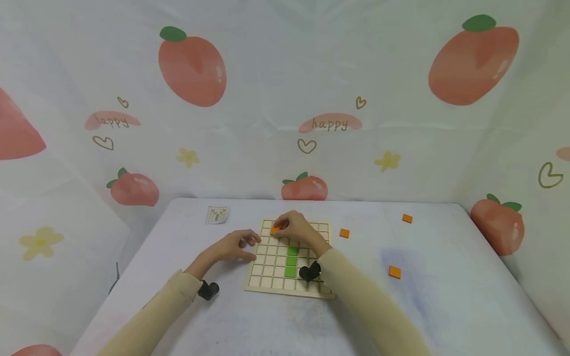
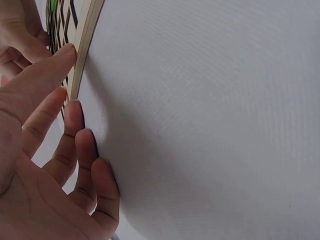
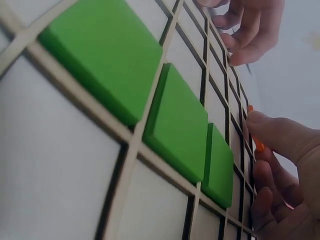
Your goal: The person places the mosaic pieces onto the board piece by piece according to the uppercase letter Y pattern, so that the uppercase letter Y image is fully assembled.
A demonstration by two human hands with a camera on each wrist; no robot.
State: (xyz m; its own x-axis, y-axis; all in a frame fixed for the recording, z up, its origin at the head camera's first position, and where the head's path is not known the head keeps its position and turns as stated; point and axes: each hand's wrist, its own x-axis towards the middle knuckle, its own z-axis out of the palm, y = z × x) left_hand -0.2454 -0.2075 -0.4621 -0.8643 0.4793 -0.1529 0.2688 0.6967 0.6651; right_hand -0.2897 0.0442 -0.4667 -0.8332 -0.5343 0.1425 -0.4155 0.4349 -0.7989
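A wooden grid board [image 1: 267, 270] lies on the table, with several green tiles [image 1: 290, 272] in one column; they show large in the right wrist view [image 3: 175, 125]. My right hand [image 1: 297, 229] pinches an orange tile [image 1: 275, 231] at the board's far left part; in the right wrist view the thumb and fingers hold that tile [image 3: 257, 141] on edge. My left hand [image 1: 233, 245] is at the board's left edge, fingers relaxed and apart; the left wrist view shows its fingertips beside the wooden rim [image 2: 85, 50]. Whether they touch it I cannot tell.
Loose orange tiles lie right of the board: one close by [image 1: 345, 233], one farther back [image 1: 407, 218], one nearer [image 1: 395, 272]. A small paper with a coloured grid pattern [image 1: 217, 215] is at the back left. A printed cloth [image 1: 267, 99] hangs behind the table.
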